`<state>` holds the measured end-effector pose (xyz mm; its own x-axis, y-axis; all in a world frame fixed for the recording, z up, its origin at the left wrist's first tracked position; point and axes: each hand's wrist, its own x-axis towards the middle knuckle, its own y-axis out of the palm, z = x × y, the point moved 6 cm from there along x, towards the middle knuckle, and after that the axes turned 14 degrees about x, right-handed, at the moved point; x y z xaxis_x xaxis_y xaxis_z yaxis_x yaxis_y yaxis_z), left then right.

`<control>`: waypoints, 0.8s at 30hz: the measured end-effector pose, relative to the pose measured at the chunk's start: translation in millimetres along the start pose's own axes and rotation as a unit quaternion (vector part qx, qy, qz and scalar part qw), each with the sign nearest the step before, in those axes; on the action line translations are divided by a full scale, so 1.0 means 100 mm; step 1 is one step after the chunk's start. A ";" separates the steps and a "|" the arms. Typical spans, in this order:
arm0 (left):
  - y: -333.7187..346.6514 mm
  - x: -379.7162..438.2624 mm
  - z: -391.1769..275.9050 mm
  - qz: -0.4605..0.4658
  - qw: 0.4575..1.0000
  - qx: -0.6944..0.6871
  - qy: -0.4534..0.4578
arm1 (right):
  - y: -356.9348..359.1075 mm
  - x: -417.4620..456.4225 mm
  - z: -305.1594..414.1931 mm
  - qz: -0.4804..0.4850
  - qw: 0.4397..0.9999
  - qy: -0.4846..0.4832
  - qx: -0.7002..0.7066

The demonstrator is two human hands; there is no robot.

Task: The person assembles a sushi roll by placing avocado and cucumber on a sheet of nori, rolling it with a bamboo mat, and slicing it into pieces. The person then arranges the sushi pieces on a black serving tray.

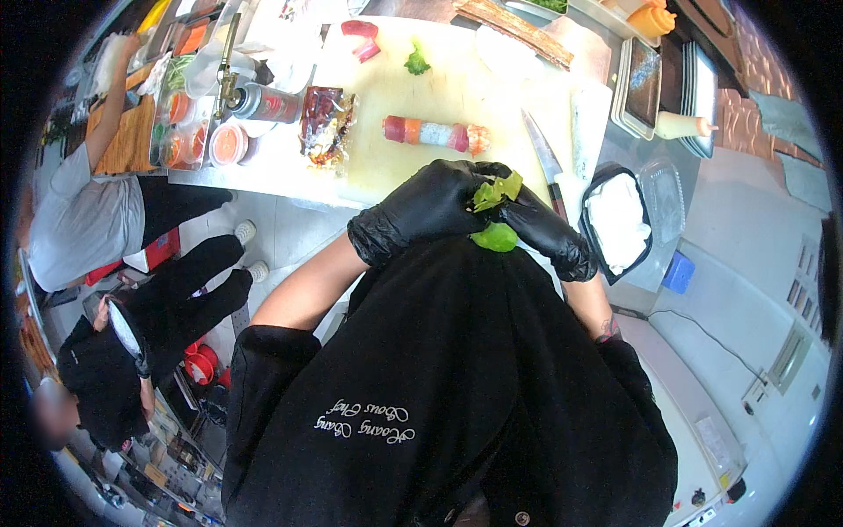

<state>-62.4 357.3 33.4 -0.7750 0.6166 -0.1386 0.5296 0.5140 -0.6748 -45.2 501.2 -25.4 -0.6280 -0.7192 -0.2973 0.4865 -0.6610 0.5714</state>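
My left hand (431, 201) and my right hand (543, 227), both in black gloves, hold green lettuce leaves (497, 237) between them, close to my chest. The fingertips are partly hidden behind the leaves and each other. Just beyond my hands, a sushi roll (431, 133) topped with red, orange and pale slices lies crosswise on a pale cutting board (369, 181). A kitchen knife (541, 145) rests to its right, handle towards me. Farther back on the board are red fish pieces (362, 41) and a small green leaf (416, 60).
Left of the roll lie a glazed brown fillet on plastic (324, 122), a blowtorch (267, 103) and tubs of orange sauce (228, 143). A black container with white cloth (616, 221) stands at right, near stacked plates (699, 99) and a squeeze bottle (681, 125). Two people stand at left.
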 end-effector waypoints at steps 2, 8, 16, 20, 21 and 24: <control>0.03 0.00 -0.02 -0.048 0.998 -0.026 -0.011 | -0.08 0.00 -0.10 -0.003 0.999 -0.032 0.010; 0.19 -0.02 0.10 -0.071 0.995 -0.010 -0.072 | -0.01 0.10 0.07 -0.020 0.987 0.029 -0.158; 0.38 -0.02 0.31 -0.106 0.992 -0.036 -0.061 | -0.31 0.25 -0.23 -0.043 0.963 0.005 -0.266; 0.42 0.00 0.45 -0.113 0.989 -0.071 -0.068 | -0.32 0.33 -0.16 -0.023 0.954 0.062 -0.292; 0.44 0.00 0.48 -0.101 0.989 -0.074 -0.076 | -0.33 0.35 -0.21 -0.020 0.951 0.059 -0.301; 0.49 -0.03 0.55 -0.101 0.980 -0.142 -0.097 | -0.40 0.40 -0.26 0.006 0.957 0.045 -0.287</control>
<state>-52.9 348.1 -38.7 -0.9102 0.3746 -0.1767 0.4121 0.7760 -0.4775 -73.9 493.7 -80.5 -0.5771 -0.7265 -0.3732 0.7634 -0.6422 0.0697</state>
